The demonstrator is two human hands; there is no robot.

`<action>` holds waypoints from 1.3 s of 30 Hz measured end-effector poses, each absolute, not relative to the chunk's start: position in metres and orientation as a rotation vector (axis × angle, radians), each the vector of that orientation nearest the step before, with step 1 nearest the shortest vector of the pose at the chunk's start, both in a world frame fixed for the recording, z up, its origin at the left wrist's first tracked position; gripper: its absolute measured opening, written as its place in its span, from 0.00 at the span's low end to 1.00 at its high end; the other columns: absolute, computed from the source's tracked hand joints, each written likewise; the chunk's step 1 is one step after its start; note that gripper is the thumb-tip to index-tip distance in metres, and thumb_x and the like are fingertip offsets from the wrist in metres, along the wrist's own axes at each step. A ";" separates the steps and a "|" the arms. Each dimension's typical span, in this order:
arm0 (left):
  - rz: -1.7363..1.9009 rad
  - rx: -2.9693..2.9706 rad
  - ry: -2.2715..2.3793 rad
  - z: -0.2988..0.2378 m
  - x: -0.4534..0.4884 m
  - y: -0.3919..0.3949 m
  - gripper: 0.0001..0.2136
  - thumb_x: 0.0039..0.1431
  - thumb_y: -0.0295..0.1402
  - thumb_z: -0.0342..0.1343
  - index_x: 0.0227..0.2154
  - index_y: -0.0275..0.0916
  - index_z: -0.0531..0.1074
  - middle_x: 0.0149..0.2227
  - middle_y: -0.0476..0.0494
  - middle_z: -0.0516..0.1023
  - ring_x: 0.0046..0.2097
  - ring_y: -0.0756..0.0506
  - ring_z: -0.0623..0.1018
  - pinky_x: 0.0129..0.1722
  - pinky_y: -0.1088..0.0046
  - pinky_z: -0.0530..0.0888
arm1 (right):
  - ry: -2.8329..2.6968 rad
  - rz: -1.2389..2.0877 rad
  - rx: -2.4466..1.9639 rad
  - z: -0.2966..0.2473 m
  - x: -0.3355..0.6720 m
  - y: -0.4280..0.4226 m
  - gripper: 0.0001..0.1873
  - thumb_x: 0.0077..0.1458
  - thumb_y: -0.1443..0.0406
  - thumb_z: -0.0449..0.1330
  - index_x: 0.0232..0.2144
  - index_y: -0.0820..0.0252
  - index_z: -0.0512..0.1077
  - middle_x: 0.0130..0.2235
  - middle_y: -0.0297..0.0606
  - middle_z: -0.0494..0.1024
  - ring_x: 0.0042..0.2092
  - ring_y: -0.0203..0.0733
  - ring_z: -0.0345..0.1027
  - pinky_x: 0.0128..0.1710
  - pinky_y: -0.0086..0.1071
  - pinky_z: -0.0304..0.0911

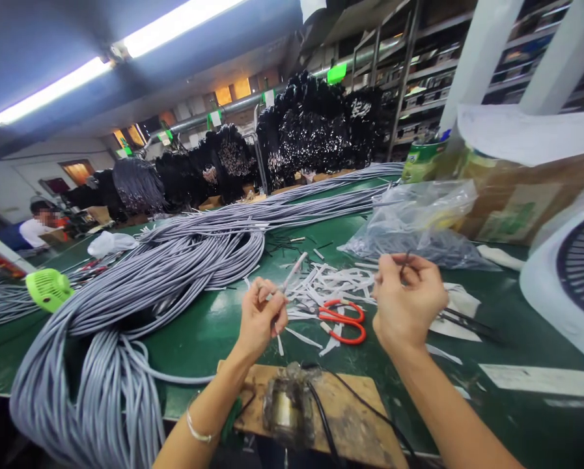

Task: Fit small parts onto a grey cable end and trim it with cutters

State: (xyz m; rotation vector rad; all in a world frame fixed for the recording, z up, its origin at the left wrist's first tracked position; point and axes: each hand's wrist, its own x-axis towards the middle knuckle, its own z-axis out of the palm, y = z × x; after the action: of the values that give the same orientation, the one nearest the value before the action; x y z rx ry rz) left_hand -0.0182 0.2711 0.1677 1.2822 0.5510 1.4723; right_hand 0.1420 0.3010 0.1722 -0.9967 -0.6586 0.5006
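Observation:
My left hand (261,316) is closed in a pinch on the end of a thin grey cable (294,269) that sticks up to the right. My right hand (407,296) is closed round a small thin black piece (405,261), held above the green table (198,332). Between and below the hands lie red-handled scissors (343,319) among several white paper strips (331,283). A big bundle of grey cables (174,267) runs from the left front across the table toward the back.
A wooden board with a small metal device (286,407) sits at the near edge. A clear plastic bag (413,225) of dark pieces, a cardboard box (526,195) and a white fan (570,273) stand right. A green fan (50,288) lies left; another person (35,225) sits far left.

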 end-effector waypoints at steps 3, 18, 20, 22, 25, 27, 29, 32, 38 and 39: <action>1.443 1.242 0.577 0.167 -0.019 0.272 0.17 0.52 0.35 0.58 0.23 0.39 0.51 0.24 0.57 0.68 0.11 0.61 0.62 0.08 0.89 0.54 | -0.964 0.453 -0.977 0.174 0.131 0.287 0.12 0.45 0.57 0.59 0.25 0.61 0.66 0.14 0.24 0.56 0.16 0.26 0.48 0.15 0.23 0.47; 1.629 1.013 0.941 0.175 -0.021 0.282 0.19 0.37 0.41 0.65 0.30 0.31 0.72 0.15 0.57 0.59 0.15 0.61 0.51 0.14 0.85 0.47 | -2.024 0.352 -0.646 0.163 0.110 0.270 0.10 0.41 0.74 0.47 0.14 0.62 0.64 0.14 0.27 0.58 0.17 0.26 0.47 0.18 0.21 0.46; 1.698 0.957 0.970 0.177 -0.026 0.285 0.19 0.36 0.41 0.65 0.28 0.31 0.72 0.16 0.57 0.60 0.15 0.61 0.51 0.14 0.85 0.46 | -2.117 0.511 -0.521 0.165 0.110 0.265 0.10 0.39 0.74 0.47 0.13 0.63 0.64 0.13 0.27 0.57 0.17 0.25 0.45 0.18 0.20 0.45; 1.750 0.937 0.979 0.179 -0.029 0.287 0.19 0.35 0.41 0.65 0.29 0.32 0.71 0.17 0.57 0.61 0.15 0.62 0.51 0.13 0.85 0.46 | -2.089 0.605 -0.485 0.168 0.111 0.261 0.11 0.41 0.74 0.47 0.14 0.63 0.67 0.14 0.27 0.59 0.17 0.25 0.45 0.17 0.20 0.45; 1.703 1.035 1.004 0.180 -0.027 0.283 0.17 0.38 0.39 0.64 0.29 0.33 0.71 0.16 0.58 0.59 0.15 0.61 0.52 0.13 0.85 0.49 | -1.737 0.562 -0.745 0.172 0.113 0.263 0.11 0.47 0.69 0.50 0.21 0.64 0.72 0.15 0.28 0.63 0.16 0.25 0.48 0.15 0.20 0.46; 1.637 1.125 1.038 0.179 -0.023 0.278 0.15 0.39 0.38 0.63 0.27 0.34 0.70 0.16 0.58 0.60 0.15 0.60 0.55 0.12 0.85 0.51 | -1.480 0.537 -0.918 0.173 0.114 0.266 0.11 0.48 0.64 0.53 0.26 0.63 0.74 0.15 0.29 0.64 0.16 0.26 0.51 0.15 0.21 0.49; 1.566 1.207 1.051 0.177 -0.018 0.273 0.13 0.41 0.39 0.62 0.25 0.34 0.68 0.16 0.57 0.61 0.15 0.59 0.57 0.12 0.85 0.53 | -1.335 0.582 -0.983 0.174 0.115 0.270 0.12 0.47 0.60 0.56 0.27 0.63 0.75 0.16 0.29 0.64 0.17 0.28 0.54 0.16 0.22 0.52; 1.493 1.320 1.040 0.175 -0.016 0.269 0.12 0.42 0.38 0.62 0.24 0.35 0.68 0.17 0.56 0.64 0.15 0.58 0.60 0.12 0.84 0.57 | -1.222 0.686 -0.984 0.175 0.117 0.274 0.15 0.44 0.56 0.59 0.28 0.63 0.75 0.18 0.31 0.66 0.18 0.29 0.56 0.17 0.23 0.56; 1.198 1.499 1.152 0.173 -0.018 0.266 0.09 0.45 0.35 0.61 0.27 0.33 0.75 0.17 0.49 0.72 0.18 0.53 0.70 0.20 0.78 0.69 | -1.200 0.727 -0.996 0.177 0.124 0.277 0.18 0.41 0.52 0.60 0.19 0.63 0.71 0.20 0.34 0.70 0.21 0.31 0.59 0.19 0.24 0.57; 1.145 1.500 1.156 0.172 -0.018 0.266 0.09 0.44 0.35 0.61 0.27 0.33 0.75 0.17 0.48 0.72 0.18 0.52 0.70 0.20 0.77 0.69 | -1.224 0.704 -1.021 0.176 0.125 0.277 0.19 0.42 0.51 0.60 0.17 0.63 0.69 0.19 0.33 0.69 0.20 0.30 0.57 0.19 0.24 0.56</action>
State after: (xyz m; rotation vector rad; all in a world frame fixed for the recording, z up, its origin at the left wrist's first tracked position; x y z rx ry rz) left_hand -0.0177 0.2660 0.1723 1.4998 1.1562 1.1451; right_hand 0.1249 0.2771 0.1760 -1.0208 -1.2242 0.7036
